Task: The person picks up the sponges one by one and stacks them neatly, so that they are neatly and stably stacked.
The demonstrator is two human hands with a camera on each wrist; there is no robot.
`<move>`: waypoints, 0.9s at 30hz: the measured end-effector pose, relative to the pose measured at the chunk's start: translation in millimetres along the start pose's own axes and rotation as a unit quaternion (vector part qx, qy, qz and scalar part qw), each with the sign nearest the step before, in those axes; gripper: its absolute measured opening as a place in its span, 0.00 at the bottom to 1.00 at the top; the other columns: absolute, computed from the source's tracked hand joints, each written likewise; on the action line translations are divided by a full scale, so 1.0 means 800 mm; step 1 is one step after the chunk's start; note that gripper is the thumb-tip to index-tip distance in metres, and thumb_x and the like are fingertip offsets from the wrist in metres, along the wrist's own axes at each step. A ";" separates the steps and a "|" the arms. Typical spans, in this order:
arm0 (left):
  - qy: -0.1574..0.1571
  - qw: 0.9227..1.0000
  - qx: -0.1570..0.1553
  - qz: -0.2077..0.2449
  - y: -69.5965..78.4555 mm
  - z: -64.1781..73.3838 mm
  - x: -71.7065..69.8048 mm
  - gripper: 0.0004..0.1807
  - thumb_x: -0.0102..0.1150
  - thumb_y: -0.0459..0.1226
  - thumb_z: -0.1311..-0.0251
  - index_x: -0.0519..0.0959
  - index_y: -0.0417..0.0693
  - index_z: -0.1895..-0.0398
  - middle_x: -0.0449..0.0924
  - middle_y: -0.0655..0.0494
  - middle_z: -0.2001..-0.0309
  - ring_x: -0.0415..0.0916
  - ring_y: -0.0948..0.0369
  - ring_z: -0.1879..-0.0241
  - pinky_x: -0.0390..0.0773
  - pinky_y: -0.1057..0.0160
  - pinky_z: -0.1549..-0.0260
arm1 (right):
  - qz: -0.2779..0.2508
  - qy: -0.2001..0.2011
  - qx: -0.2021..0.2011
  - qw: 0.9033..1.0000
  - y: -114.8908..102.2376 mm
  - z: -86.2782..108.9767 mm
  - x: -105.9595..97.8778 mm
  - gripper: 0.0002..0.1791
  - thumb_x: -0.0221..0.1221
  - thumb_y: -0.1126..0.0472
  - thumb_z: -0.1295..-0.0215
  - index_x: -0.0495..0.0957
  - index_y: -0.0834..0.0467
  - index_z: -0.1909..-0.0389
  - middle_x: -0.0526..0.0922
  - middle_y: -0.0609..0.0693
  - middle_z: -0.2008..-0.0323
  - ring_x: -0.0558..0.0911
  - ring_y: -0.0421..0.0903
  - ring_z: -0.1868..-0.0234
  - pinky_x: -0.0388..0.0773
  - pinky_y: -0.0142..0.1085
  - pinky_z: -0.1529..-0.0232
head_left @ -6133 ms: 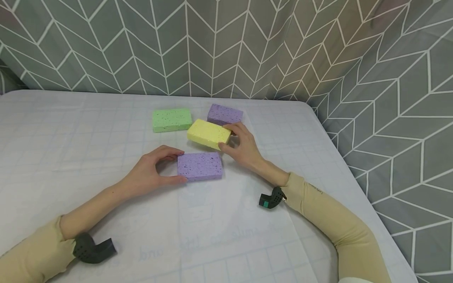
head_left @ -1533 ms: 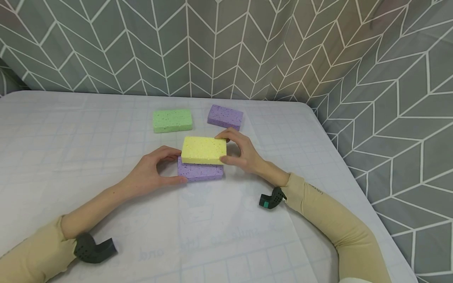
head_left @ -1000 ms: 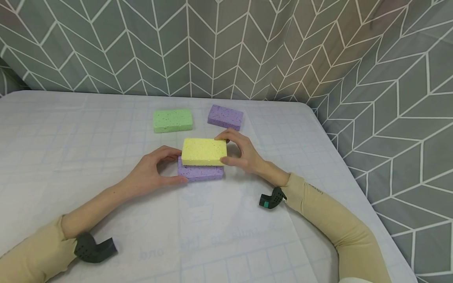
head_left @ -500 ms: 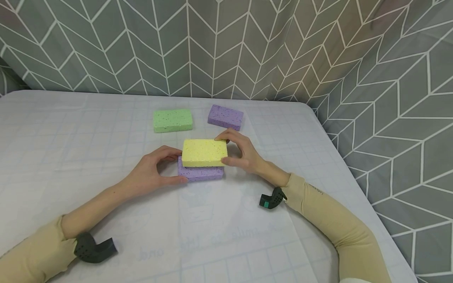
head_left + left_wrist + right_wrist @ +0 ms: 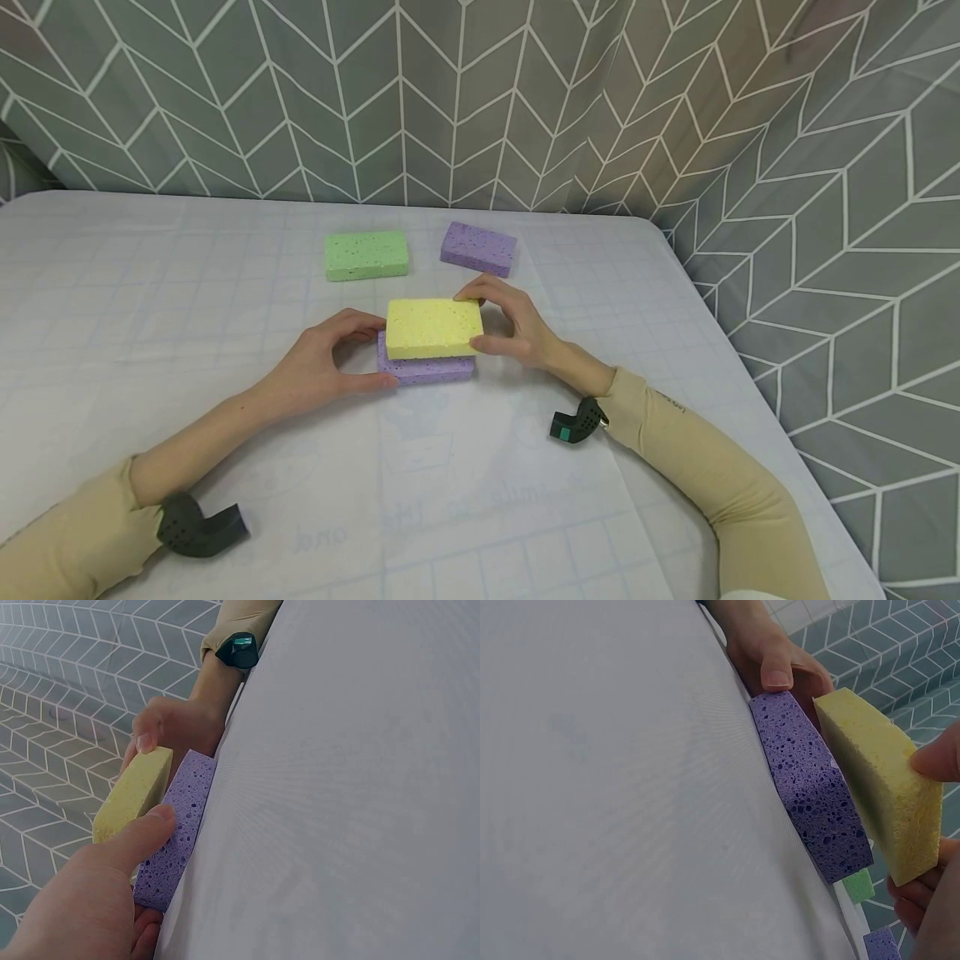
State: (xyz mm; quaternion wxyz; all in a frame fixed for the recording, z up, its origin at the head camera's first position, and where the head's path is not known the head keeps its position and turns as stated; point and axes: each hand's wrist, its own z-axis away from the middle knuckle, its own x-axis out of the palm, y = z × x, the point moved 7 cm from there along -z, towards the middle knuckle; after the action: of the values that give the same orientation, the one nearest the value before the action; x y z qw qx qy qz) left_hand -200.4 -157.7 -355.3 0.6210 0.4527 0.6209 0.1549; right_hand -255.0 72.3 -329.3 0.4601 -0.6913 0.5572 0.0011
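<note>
A purple sponge [image 5: 429, 371] lies flat on the table, its left end held between the thumb and fingers of my left hand [image 5: 318, 364]. Over it is a yellow sponge [image 5: 433, 328], which my right hand [image 5: 521, 327] pinches by its right end, thumb on the near side and fingers on the far side. In the head view the yellow sponge covers most of the purple one, leaving the front strip showing. The right wrist view shows a narrow dark gap between the yellow sponge [image 5: 881, 776] and the purple sponge [image 5: 810, 784], widest toward the right hand.
Farther back on the white-covered table [image 5: 187, 275] lie a green sponge [image 5: 367, 256] and, to its right, a second purple sponge [image 5: 477, 247]. A grey curtain [image 5: 427, 100] with white lines hangs behind and along the right side.
My right hand has carried the yellow sponge from beside the back purple sponge to over the front one, then slowly lowered it nearer. My left hand keeps its place.
</note>
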 end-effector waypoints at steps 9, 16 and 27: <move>0.002 1.000 -0.001 -0.006 -0.001 0.000 0.000 0.38 0.80 0.53 0.56 0.76 0.54 0.40 0.77 0.64 0.44 0.75 0.62 0.44 0.74 0.68 0.41 | -0.010 -0.008 -0.003 1.000 -0.003 0.000 0.001 0.28 0.61 0.56 0.50 0.78 0.66 0.48 0.80 0.58 0.54 0.76 0.49 0.53 0.74 0.39 0.47; 0.003 1.000 -0.003 -0.010 0.000 0.000 0.001 0.38 0.80 0.52 0.56 0.77 0.54 0.40 0.77 0.64 0.44 0.76 0.62 0.44 0.76 0.61 0.40 | -0.009 -0.012 0.001 1.000 -0.001 0.001 0.002 0.28 0.61 0.55 0.51 0.78 0.66 0.48 0.80 0.57 0.54 0.76 0.49 0.53 0.74 0.39 0.47; 0.004 1.000 -0.004 -0.013 0.000 0.000 0.002 0.39 0.80 0.52 0.57 0.77 0.52 0.40 0.78 0.63 0.44 0.76 0.62 0.44 0.77 0.58 0.41 | -0.016 -0.021 -0.004 1.000 -0.002 0.000 0.004 0.28 0.59 0.56 0.50 0.78 0.66 0.48 0.81 0.59 0.54 0.76 0.50 0.53 0.73 0.39 0.47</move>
State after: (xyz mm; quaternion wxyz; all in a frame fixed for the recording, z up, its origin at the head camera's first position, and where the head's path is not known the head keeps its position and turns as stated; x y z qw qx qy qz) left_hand -200.3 -156.8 -356.3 0.6220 0.4412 0.6290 0.1510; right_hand -252.7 69.9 -329.7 0.4689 -0.7020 0.5359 0.0107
